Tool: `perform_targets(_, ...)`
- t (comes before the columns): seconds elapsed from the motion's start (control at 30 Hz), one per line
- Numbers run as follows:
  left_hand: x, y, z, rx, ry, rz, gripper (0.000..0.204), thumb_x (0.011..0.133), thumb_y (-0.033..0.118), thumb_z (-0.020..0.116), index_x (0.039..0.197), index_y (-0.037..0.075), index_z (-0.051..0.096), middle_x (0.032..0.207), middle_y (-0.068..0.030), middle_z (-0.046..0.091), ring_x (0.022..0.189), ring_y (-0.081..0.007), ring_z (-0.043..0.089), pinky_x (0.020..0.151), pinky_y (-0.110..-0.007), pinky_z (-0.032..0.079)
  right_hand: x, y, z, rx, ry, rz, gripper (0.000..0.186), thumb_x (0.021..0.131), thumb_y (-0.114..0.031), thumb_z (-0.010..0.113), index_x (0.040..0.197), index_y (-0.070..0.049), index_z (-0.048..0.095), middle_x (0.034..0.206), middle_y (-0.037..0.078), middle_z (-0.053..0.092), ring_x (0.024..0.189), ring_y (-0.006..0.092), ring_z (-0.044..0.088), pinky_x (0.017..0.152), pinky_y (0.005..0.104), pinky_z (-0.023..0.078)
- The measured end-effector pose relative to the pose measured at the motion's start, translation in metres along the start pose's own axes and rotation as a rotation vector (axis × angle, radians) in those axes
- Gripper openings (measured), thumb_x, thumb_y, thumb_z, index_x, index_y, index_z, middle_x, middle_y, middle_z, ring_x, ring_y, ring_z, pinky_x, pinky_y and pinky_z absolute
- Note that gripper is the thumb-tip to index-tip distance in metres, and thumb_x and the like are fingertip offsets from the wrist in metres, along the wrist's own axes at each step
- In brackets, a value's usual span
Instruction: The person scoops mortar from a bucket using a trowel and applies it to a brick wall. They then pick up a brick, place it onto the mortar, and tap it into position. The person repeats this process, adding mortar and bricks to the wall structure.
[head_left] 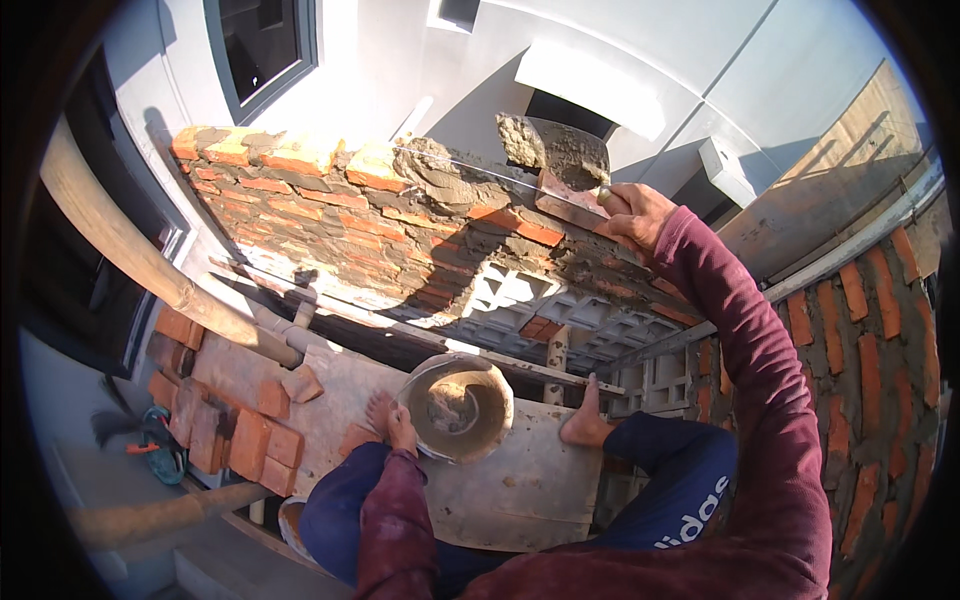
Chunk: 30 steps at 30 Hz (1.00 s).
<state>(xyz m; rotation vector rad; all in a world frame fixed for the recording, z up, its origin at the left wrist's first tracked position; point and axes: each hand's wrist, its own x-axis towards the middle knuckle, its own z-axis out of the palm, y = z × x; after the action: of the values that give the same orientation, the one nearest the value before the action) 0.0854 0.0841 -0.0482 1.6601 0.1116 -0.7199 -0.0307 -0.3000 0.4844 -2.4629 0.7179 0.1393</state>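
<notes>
High over the wall's right part, my right hand (637,220) is closed round the handle of a trowel (603,193). Grey mortar (577,152) covers its blade. Just below the blade lies a brick (572,203) on the top course of the brick wall (350,215). Wet mortar (445,180) is heaped along that top, to the left of the trowel. Low down, my left hand (402,432) is closed at the left edge of a round bucket (508,400) with some mortar inside. Whether its fingers grip the rim or something else is hidden.
My bare feet (585,425) rest on a board (515,500) around the bucket. Loose bricks (250,445) are piled at the left, near a bamboo pole (150,250). A string line (480,167) runs along the wall top. Another brick wall (865,370) stands at the right.
</notes>
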Motion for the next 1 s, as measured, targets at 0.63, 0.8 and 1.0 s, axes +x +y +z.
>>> perform_targets(0.63, -0.002, 0.111, 0.003, 0.574, -0.066, 0.284, 0.050, 0.094, 0.047, 0.038, 0.119, 0.009, 0.058, 0.113, -0.0212, 0.061, 0.108, -0.0412, 0.054, 0.095, -0.042, 0.039, -0.127, 0.045, 0.251, -0.147, -0.202, -0.126, 0.020, 0.079, -0.011, 0.053, 0.094, 0.002, 0.048, 0.081, 0.020, 0.062, 0.079, 0.0391, 0.062, 0.071, 0.0460, 0.049)
perform_targets(0.8, 0.041, 0.092, -0.016, 0.870, -0.049, 0.932, 0.033, 0.085, 0.016, 0.048, 0.112, 0.001, 0.060, 0.111, -0.0203, 0.062, 0.103, -0.0370, 0.058, 0.090, -0.041, 0.044, -0.049, 0.043, 0.410, -0.269, -0.282, 0.020, 0.030, 0.083, -0.011, 0.054, 0.108, 0.002, 0.045, 0.096, 0.023, 0.059, 0.079, 0.0416, 0.064, 0.068, 0.0484, 0.052)
perform_targets(1.0, 0.025, 0.110, 0.014, 1.058, -0.228, 1.143, 0.030, 0.075, 0.000, 0.048, 0.102, 0.000, 0.061, 0.096, -0.0194, 0.062, 0.090, -0.0346, 0.060, 0.082, -0.042, 0.047, -0.062, 0.081, 0.482, -0.311, -0.277, 0.145, 0.057, 0.080, -0.007, 0.055, 0.131, 0.008, 0.034, 0.104, 0.023, 0.056, 0.082, 0.0374, 0.065, 0.068, 0.0448, 0.054)
